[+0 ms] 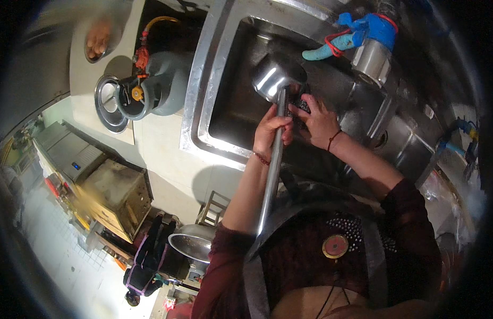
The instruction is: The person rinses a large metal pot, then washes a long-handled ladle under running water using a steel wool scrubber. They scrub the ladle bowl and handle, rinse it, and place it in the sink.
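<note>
My left hand is closed round the long handle of a steel ladle, just below its bowl. The round bowl points away from me, over a deep stainless steel sink. Close beside the bowl, my right hand has its fingers bent around a dark, shiny mesh scourer, which looks like steel wool and is partly hidden. The handle runs back towards my chest. Shadow hides the palm side of my right hand.
A tap wrapped in blue, with a light blue hose, overhangs the sink. To the left stand a grey gas cylinder, a steel tray and a bowl of eggs. A large basin and another person are lower left.
</note>
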`<state>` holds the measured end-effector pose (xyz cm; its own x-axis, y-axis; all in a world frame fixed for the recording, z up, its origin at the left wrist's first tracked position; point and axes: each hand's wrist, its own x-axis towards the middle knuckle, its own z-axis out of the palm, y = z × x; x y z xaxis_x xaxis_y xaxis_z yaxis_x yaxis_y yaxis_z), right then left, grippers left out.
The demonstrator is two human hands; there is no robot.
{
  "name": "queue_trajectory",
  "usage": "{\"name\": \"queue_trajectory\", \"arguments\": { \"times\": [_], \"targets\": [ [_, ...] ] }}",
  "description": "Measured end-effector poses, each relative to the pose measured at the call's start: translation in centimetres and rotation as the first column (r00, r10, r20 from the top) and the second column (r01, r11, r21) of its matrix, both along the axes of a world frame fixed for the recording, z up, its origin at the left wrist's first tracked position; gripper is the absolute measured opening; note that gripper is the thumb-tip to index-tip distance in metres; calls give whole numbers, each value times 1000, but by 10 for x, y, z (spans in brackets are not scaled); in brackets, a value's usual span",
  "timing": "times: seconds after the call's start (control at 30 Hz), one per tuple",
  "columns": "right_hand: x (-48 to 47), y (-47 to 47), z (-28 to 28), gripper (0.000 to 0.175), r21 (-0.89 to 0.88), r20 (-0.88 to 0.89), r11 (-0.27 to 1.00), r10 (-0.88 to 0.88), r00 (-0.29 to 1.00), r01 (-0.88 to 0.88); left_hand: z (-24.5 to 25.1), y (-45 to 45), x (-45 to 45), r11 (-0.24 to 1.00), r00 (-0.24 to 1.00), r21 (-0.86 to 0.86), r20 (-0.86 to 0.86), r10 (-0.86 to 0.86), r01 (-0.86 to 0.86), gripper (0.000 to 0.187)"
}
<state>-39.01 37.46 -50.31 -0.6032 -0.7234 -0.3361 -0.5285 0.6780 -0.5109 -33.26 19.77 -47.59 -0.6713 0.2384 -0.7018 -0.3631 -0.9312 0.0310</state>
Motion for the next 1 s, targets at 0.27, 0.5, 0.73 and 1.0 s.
{"name": "queue_trajectory", "arguments": {
  "times": [0.27, 0.5, 0.73, 1.0],
  "targets": [
    [-13, 22, 44, 60, -85, 97, 920, -375, 922, 383, 1, -12, -3, 989, 985, 79, -109, 133, -125, 42],
    [-35, -42, 37, 64, -176, -195, 984, -69, 978, 34, -16, 1, 12, 913, 961, 346, -90, 260, -214, 13],
    [-16, 1, 18, 61, 100, -6, 995, -25, 1000, 25, -36, 5, 25, 910, 969, 352, -24, 245, -221, 10],
    [-50, -34, 47, 63, -119, -199, 986, -138, 970, 115, -34, 10, 17, 804, 919, 545, -140, 369, -239, 23]
  ]
}}
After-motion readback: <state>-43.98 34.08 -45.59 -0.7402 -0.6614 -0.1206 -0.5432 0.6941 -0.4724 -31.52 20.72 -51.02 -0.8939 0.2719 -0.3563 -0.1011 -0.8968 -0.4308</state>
